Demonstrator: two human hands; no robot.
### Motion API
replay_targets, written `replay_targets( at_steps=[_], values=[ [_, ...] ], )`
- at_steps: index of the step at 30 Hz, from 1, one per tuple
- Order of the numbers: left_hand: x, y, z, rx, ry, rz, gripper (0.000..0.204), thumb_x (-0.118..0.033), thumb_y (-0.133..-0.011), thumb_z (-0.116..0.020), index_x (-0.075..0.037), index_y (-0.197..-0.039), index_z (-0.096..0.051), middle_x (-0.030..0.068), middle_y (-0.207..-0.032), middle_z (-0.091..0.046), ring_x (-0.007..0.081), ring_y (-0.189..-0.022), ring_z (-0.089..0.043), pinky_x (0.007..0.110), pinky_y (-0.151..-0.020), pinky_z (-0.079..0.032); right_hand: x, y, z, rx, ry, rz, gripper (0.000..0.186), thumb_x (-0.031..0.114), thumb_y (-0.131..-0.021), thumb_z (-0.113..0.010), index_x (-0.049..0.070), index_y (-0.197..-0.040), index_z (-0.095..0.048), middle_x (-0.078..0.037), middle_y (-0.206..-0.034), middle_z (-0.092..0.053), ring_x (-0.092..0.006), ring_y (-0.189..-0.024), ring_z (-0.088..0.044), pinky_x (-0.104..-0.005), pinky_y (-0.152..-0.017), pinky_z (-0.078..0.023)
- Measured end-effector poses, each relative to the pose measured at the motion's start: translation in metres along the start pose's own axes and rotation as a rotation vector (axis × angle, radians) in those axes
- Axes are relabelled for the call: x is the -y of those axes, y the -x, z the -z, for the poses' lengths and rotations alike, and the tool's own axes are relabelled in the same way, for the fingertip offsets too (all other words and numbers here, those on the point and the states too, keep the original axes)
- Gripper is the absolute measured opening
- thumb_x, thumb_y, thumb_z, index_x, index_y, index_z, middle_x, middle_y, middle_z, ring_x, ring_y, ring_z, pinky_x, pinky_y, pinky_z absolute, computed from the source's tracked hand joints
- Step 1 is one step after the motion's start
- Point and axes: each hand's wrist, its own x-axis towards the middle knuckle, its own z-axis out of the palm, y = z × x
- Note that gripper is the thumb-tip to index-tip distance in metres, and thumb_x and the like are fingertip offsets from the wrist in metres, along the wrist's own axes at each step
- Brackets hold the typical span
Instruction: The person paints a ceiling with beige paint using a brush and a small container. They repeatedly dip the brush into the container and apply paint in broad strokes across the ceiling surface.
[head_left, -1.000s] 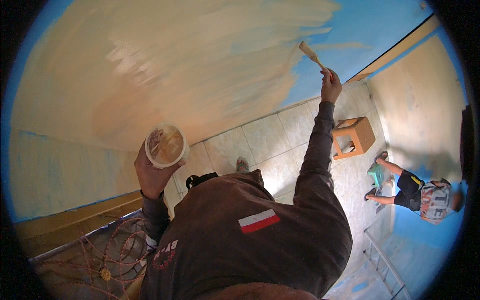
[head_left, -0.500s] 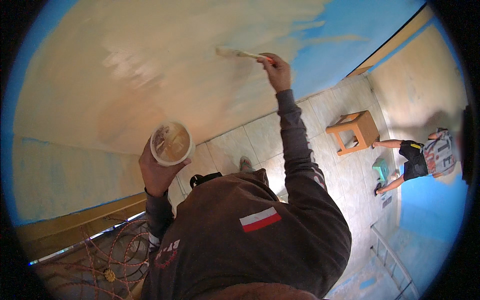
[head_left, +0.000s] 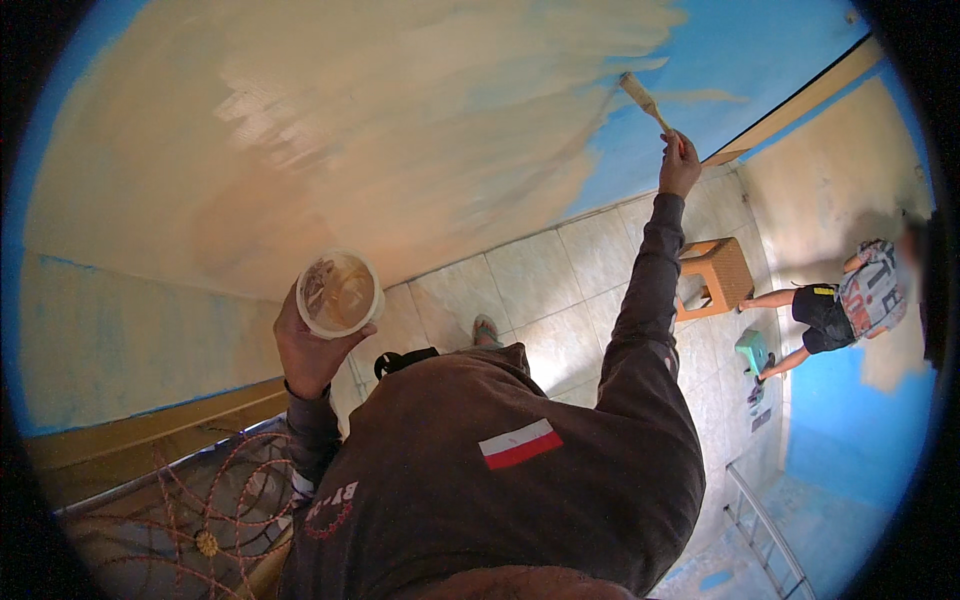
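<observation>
My right hand (head_left: 681, 165), arm stretched out to the right, is closed round the handle of a paintbrush (head_left: 638, 92). The bristles are at the wall, by the ragged border between beige paint and blue paint (head_left: 680, 130). In my left hand (head_left: 303, 350) rests a round white tub (head_left: 340, 293), its open mouth facing up. Inside it is beige paint, with smears along the inner side. The wall (head_left: 400, 150) in front of me is mostly beige, streaked with brush strokes and a paler patch towards the left.
Pale tiles (head_left: 455, 300) cover the floor. To the right are an orange-brown plastic stool (head_left: 722, 278), a small green stool (head_left: 752, 350) and another person (head_left: 830, 310) by a half-painted wall. A metal ladder (head_left: 765, 530) lies lower right. Coiled reddish cords (head_left: 215, 500) hang at lower left.
My right hand has swept the paintbrush rightward along the wall to the blue border, and the arm is more extended. The left hand still holds the tub in nearly the same place.
</observation>
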Motion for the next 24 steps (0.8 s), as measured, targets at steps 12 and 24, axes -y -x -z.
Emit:
replay_targets(
  at_steps=[12,24],
  values=[
    [-0.004,-0.018,-0.01,0.053,-0.051,-0.047,0.088,-0.019,-0.054,-0.099,0.002,-0.129,-0.057,0.0155,-0.121,-0.067,0.025,-0.113,-0.066,0.039,-0.098,-0.053,0.059,0.04,-0.081,0.47,-0.183,-0.005,0.026,0.025,-0.094,-0.068,0.002,-0.106,-0.073,-0.003,-0.085,-0.074,-0.0069,-0.068,-0.057,-0.0246,-0.061,-0.048],
    [-0.009,-0.02,-0.015,0.044,-0.043,0.005,0.087,-0.013,-0.053,-0.098,0.003,-0.128,-0.057,0.0146,-0.123,-0.067,0.0244,-0.114,-0.065,0.039,-0.099,-0.053,-0.023,-0.056,0.015,0.06,0.061,0.038,0.023,0.021,-0.094,-0.065,0.001,-0.102,-0.071,-0.006,-0.084,-0.075,-0.0107,-0.069,-0.063,-0.0264,-0.064,-0.051]
  ],
)
